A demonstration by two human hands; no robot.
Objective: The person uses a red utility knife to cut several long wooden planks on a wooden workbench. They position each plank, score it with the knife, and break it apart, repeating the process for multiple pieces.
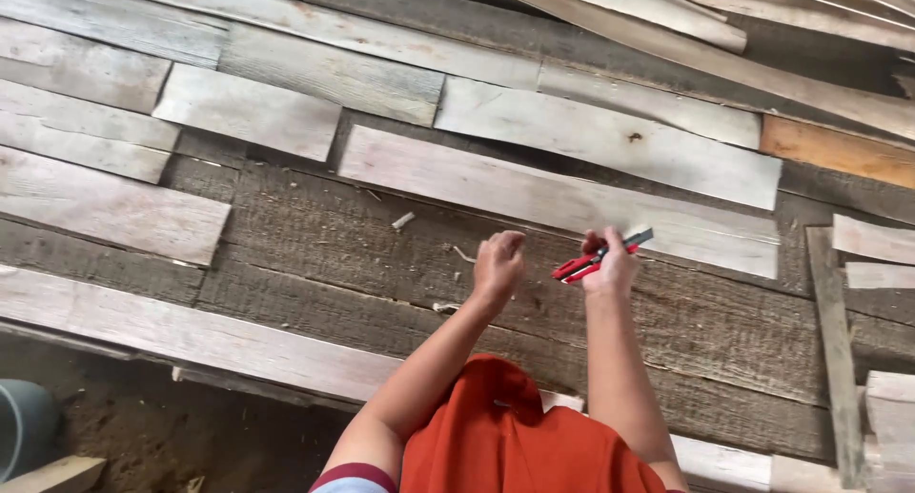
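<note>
The right hand (610,264) grips a red-and-black utility knife (600,256) — slim, blade end toward 2 o'clock — while the left hand (498,262), at its 9 o'clock, is loosely curled (holding what, I cannot tell). Pale planks (562,200) lie at 12 o'clock over weathered boards (324,255), wood chips (403,221) toward 10 o'clock.

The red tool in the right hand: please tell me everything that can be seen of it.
The red tool looks like a utility knife or a similar slim hand tool, with a red body, dark parts and a grey tip. It lies tilted, its grey end pointing up and to the right, its red end down and to the left. The right hand grips it around the middle, above the weathered wooden planks. The left hand is close beside it, apart from it. Finer detail is too small to tell.
</note>
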